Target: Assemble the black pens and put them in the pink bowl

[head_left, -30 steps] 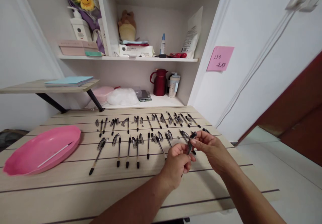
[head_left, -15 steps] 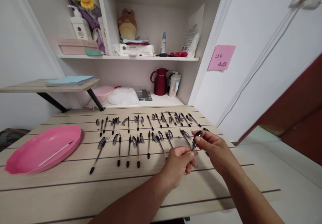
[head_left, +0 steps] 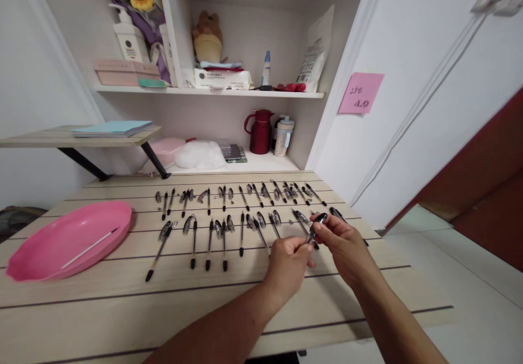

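Both of my hands meet over the right side of the table around one gel pen. My left hand is closed, pinching the clear barrel between thumb and fingers. With thumb and fingertips, my right hand grips the dark, clear-sided pen cap at the pen's upper end. The pen tilts up to the right; fingers hide part of it. Close behind lie an uncapped pen and a loose cap. Another pen is partly covered by my right hand.
Two rows of uncapped pens and loose caps spread across the slatted table. A pink tray with a white stick stands left. Behind are a small raised shelf, a cabinet and a red jug.
My hands and the held pen have shifted slightly left, and the pen leans lower. More of the pen beyond my right hand now shows. The other pens lie as before.
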`<action>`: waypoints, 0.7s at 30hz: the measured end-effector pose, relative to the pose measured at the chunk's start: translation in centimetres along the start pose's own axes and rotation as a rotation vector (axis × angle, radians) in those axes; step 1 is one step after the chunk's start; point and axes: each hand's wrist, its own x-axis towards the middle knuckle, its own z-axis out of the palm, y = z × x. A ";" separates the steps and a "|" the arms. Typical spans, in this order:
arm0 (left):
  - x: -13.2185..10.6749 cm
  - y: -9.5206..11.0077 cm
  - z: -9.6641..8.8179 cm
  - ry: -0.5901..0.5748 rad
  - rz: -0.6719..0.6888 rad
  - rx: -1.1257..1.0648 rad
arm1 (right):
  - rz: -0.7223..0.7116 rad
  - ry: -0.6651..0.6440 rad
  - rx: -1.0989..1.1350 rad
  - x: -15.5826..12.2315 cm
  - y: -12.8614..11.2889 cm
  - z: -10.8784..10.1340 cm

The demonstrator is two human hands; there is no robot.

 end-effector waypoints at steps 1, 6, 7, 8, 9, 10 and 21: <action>-0.1 0.0 0.0 0.015 0.022 0.027 | -0.003 0.002 0.001 0.0 0.1 0.0; -0.2 -0.1 0.1 0.068 0.135 0.120 | -0.015 -0.007 -0.007 -0.2 0.1 0.2; -0.2 0.0 0.1 0.063 0.135 0.118 | -0.013 -0.018 -0.012 -0.4 -0.1 0.2; -0.2 0.1 0.2 0.054 0.125 0.102 | -0.007 -0.029 -0.015 -0.6 -0.2 0.1; -0.2 0.3 0.2 0.046 0.106 0.073 | 0.000 -0.033 -0.014 -0.7 -0.3 -0.1; -0.2 0.7 0.2 0.041 0.084 0.037 | 0.007 -0.023 -0.014 -0.8 -0.4 -0.5; -4.0 8.2 -15.2 0.419 0.228 0.404 | 0.028 0.497 -0.622 2.3 2.4 -12.8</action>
